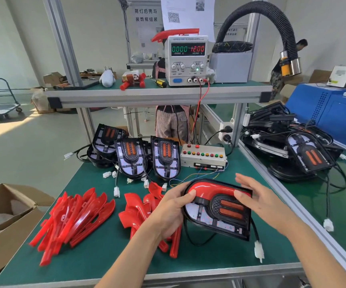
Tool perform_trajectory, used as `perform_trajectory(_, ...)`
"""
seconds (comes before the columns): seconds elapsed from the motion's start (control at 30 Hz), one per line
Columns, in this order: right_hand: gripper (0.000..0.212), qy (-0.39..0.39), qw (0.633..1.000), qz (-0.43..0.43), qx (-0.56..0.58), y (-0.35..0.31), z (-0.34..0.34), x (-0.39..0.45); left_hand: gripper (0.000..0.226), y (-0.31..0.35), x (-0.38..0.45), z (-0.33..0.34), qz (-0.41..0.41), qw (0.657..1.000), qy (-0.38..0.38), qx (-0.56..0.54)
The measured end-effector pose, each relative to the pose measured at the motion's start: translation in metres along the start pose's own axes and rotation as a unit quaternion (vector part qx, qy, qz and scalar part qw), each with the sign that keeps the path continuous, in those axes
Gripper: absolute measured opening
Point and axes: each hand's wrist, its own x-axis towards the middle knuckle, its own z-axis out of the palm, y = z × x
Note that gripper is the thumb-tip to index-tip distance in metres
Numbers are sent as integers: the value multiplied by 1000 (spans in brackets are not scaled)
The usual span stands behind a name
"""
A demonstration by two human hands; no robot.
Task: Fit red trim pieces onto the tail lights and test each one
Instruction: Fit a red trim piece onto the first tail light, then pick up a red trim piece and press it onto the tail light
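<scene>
I hold a black tail light point(220, 221) tilted above the green bench, with a curved red trim piece point(209, 189) lying along its upper edge. My left hand point(172, 208) grips the light's left end, thumb pressing on the trim. My right hand point(257, 196) rests on the right end with fingers mostly straight, thumb on the trim. The light's cable ends in a loose white connector point(259, 251). Two heaps of red trim pieces point(74, 217) lie at left and centre. Several untrimmed tail lights point(164, 159) stand behind them.
A switch box with coloured buttons point(203, 157) sits behind the held light, wired to a power supply point(187, 59) on the shelf reading 12.00. A pile of tail lights point(297, 150) lies at right. An open cardboard box point(3, 221) stands at left. People stand behind the bench.
</scene>
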Motion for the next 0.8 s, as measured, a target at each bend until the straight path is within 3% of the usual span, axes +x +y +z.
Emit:
perform_trajectory(0.1,48,-125,990,-20,-58,-10,-12,9,36,12,9,5,38,997,-36,60)
perform_trajectory(0.17,37,-163,984,-22,-66,-10,-18,15,40,17,16,8,59,994,-15,94)
perform_trajectory(0.27,29,-124,991,-31,-30,-5,-19,19,41,23,25,11,73,993,42,88)
perform_trajectory(0.37,26,-52,998,-18,30,10,-11,16,25,25,28,11,75,991,110,32)
perform_trajectory(0.47,29,48,987,52,143,28,3,8,20,24,21,-1,101,966,215,103)
perform_trajectory(0.57,32,112,952,150,243,43,19,0,15,25,-1,-14,132,939,275,158)
perform_trajectory(0.7,33,137,916,239,290,56,39,-16,10,14,-43,-23,104,862,247,430)
perform_trajectory(0.73,34,137,917,242,286,58,43,-19,10,8,-52,-22,89,829,231,502)
perform_trajectory(0.8,35,144,921,236,273,58,50,-21,17,-5,-63,-17,67,712,196,671)
